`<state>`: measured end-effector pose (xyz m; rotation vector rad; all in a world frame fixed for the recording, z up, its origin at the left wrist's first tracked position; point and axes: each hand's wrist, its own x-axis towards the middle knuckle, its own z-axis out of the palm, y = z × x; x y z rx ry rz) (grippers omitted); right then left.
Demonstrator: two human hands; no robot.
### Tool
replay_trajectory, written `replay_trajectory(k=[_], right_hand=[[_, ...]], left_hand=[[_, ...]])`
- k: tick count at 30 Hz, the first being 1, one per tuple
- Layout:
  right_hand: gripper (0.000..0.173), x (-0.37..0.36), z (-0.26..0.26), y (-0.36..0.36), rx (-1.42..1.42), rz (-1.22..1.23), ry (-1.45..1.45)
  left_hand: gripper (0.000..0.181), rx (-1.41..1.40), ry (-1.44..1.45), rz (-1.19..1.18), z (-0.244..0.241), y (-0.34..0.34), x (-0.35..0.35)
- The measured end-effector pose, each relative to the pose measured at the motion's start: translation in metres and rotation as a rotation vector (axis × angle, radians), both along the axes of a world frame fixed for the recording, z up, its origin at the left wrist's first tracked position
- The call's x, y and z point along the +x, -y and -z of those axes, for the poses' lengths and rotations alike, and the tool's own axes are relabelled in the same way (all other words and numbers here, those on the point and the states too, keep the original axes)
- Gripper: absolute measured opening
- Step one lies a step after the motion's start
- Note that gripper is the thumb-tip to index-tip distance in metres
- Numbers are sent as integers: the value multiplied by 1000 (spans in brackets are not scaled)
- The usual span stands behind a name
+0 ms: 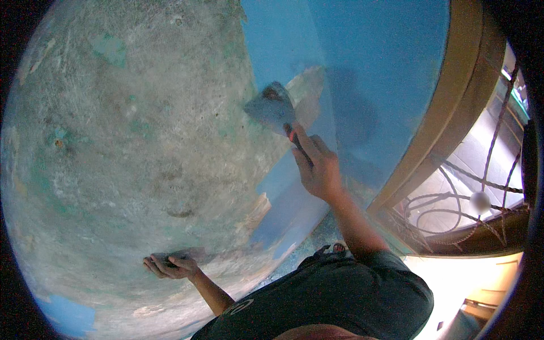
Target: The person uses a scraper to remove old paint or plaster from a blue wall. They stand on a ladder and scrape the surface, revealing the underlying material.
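Note:
My right hand (319,170) grips a wide-bladed paint scraper (272,111) by its black and red handle. The blade, slightly blurred, lies over a painted wall, where bare grey-green plaster (170,127) meets blue paint (289,38). Beside the blade, a bare strip (308,91) cuts into the blue. Lower left, my left hand (172,265) is cupped palm up close to the plaster, its fingers curled and loosely apart. I make out no object in it, though its palm is in shadow.
To the right, a brown frame (429,131) borders an opening with a twisted metal grille (459,187). Blue patches of paint (68,314) remain low on the wall. A sandalled foot (338,247) shows on the floor below me. Bright light comes from the lower right.

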<state>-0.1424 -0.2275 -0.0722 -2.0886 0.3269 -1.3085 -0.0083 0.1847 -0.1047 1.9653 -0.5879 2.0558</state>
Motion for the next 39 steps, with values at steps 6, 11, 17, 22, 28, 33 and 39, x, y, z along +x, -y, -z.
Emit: replay_trajectory(k=[6, 11, 17, 22, 28, 33, 39], right_hand=[[43, 6, -62, 22, -91, 26, 5], [35, 11, -99, 26, -144, 23, 81], [35, 14, -107, 26, -203, 90, 83], [34, 8, -115, 26, -160, 38, 25], [30, 3, -130, 29, -175, 15, 80], [31, -5, -131, 21, -88, -43, -3], [32, 0, -119, 24, -101, -78, 143]], left_hand=[[48, -43, -17, 4, 0, 4, -4], [48, -48, -22, 21, -4, 6, -6], [48, -41, -35, -6, 0, 3, -4], [48, -37, -15, 10, -2, 2, -3], [47, -11, -10, 18, -2, 2, -3], [46, 1, 4, 22, -7, 3, -5], [46, -31, -23, 8, -1, 3, -4]])
